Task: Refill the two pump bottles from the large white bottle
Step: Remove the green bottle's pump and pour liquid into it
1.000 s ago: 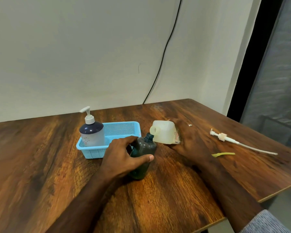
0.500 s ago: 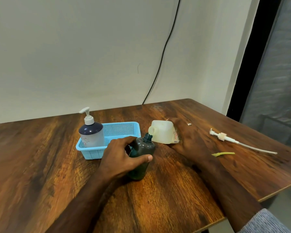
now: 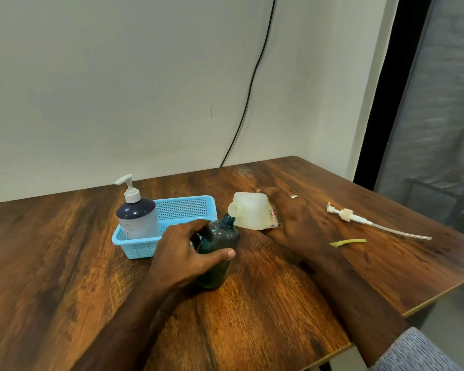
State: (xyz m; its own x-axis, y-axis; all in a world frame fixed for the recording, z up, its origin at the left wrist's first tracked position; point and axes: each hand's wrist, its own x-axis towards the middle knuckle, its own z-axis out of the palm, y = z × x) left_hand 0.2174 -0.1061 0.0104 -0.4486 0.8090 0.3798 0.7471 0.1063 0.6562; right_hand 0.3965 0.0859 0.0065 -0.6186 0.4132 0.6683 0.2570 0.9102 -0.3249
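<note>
My left hand [image 3: 188, 253] grips a dark green bottle [image 3: 220, 242] that stands on the table with its pump off and its neck open. My right hand [image 3: 295, 223] holds the large white bottle [image 3: 252, 214] tipped on its side, its open spout right over the green bottle's neck. A second pump bottle [image 3: 137, 215], dark on top with a white pump head, stands in a blue basket [image 3: 142, 249] to the left. The removed pump [image 3: 346, 214] with its long tube lies on the table at right.
A small yellow strip [image 3: 348, 242] lies near the pump. A black cable [image 3: 252, 84] runs down the wall behind the table. The table's right edge [image 3: 439, 298] is close to my right arm.
The white bottle's spout has dropped slightly, closer onto the green bottle's neck. Both hands keep their grips.
</note>
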